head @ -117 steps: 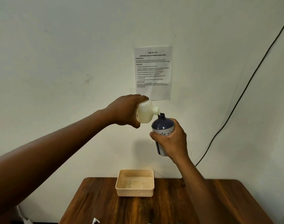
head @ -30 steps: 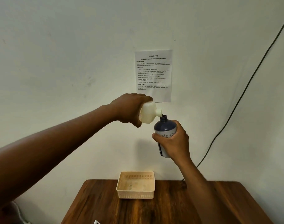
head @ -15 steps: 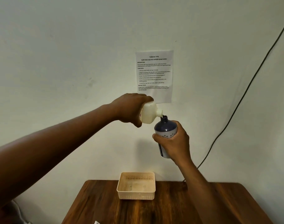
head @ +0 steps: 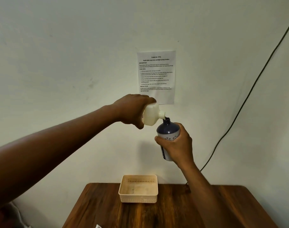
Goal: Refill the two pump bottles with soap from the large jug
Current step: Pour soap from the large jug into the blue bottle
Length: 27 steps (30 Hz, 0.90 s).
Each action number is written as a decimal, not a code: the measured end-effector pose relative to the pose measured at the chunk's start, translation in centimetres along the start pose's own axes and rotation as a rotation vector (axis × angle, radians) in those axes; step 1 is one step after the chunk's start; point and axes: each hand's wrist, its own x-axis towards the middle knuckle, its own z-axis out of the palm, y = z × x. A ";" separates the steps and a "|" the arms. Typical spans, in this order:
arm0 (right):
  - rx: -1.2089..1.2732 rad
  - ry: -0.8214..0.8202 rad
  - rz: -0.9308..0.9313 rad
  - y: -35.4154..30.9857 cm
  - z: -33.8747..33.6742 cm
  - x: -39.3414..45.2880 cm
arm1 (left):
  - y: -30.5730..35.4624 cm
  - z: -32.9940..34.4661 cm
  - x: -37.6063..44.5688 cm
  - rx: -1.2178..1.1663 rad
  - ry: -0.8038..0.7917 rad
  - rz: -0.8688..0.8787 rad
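My left hand (head: 133,110) grips a cream-white soap jug (head: 151,115), tipped on its side with its spout pointing right and down. The spout rests at the open mouth of a dark blue pump bottle (head: 167,130) with a white patterned lower half. My right hand (head: 176,145) holds that bottle upright around its middle. Both are raised in the air in front of the wall, well above the table. The bottle has no pump head on it. A second pump bottle is not in view.
A beige perforated plastic basket (head: 138,199) sits at the back of the brown wooden table (head: 173,214), below the hands. A printed task sheet (head: 157,76) hangs on the wall. A black cable (head: 249,96) runs down the wall at right. A small white object (head: 97,226) pokes in at the bottom edge.
Both hands hold the same pouring pose. The view has shifted slightly, so hands and basket sit a little lower and further right in frame than 3.9 s ago.
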 end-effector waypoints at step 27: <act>0.025 -0.010 0.010 0.1 0.1 0.1 | 0.0 -0.2 0.5 0.029 -0.019 0.003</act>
